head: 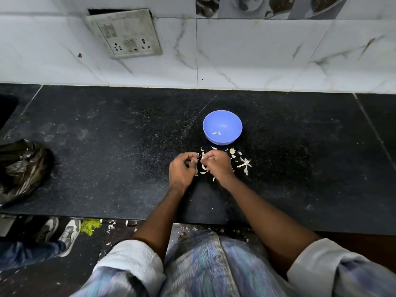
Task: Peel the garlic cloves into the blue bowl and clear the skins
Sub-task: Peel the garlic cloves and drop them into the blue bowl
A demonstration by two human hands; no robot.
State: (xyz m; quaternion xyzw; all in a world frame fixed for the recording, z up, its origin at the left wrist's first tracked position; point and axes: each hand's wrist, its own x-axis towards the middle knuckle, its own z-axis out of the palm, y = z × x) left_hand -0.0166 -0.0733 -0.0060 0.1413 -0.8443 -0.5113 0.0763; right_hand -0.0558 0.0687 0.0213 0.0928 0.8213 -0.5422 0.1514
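Head view: curled hands [200, 166] hide the garlic clove [194, 161].

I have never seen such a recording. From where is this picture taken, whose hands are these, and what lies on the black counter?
There is no machine here. A person wears a camera on the head, so you look down at their own arms. The left hand and the right hand meet over the black counter, fingers curled, and seem to pinch one garlic clove between them. Beyond them stands the blue bowl with two small pieces inside. Pale garlic skins lie scattered around the hands. A dark plastic bag sits far left.
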